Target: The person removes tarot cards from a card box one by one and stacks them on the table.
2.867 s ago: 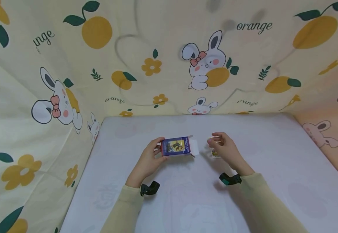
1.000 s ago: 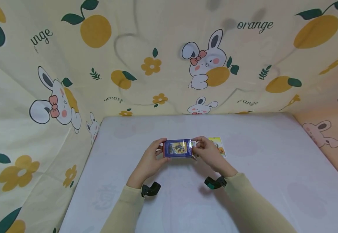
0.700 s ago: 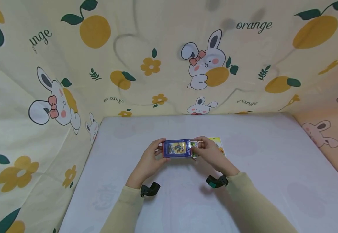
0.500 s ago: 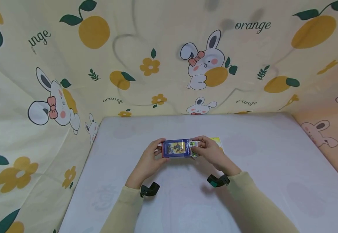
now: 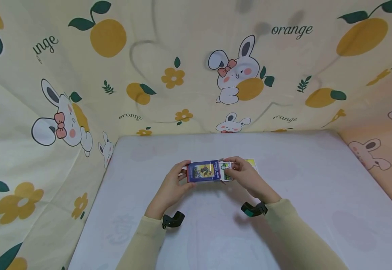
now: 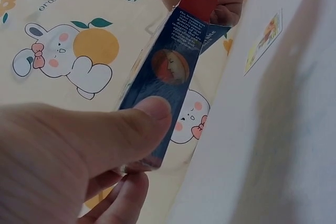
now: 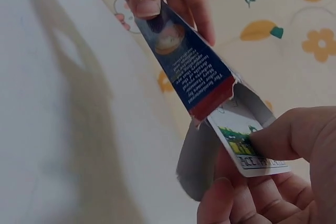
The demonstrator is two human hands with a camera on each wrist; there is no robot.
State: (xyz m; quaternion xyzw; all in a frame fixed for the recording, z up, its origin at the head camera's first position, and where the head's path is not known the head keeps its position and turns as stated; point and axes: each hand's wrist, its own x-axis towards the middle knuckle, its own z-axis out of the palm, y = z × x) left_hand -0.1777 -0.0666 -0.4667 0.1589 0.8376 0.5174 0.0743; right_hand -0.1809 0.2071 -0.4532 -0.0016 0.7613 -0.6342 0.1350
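My left hand (image 5: pixel 172 185) grips a blue tarot card box (image 5: pixel 202 171) by its left end, thumb on the narrow printed side. The box is held above the table with its open end to the right. A white-bordered card (image 7: pixel 247 148), with "ACE" legible at its edge, sticks partly out of that end. My right hand (image 5: pixel 248 180) pinches it, thumb on the picture, fingers underneath. In the right wrist view, a grey flap (image 7: pixel 197 158) hangs open below the card. A yellow card (image 6: pixel 264 40) lies on the table, partly hidden behind my right hand in the head view.
The white table (image 5: pixel 202 240) meets a cloth backdrop (image 5: pixel 196 67) printed with rabbits and oranges at its far and side edges. A black wrist strap with a camera (image 5: pixel 174 220) sits on each wrist.
My right hand has left the yellow card on the table and moved left to the box's open end. The pinched card now shows farther out. My left hand has stayed nearly still.
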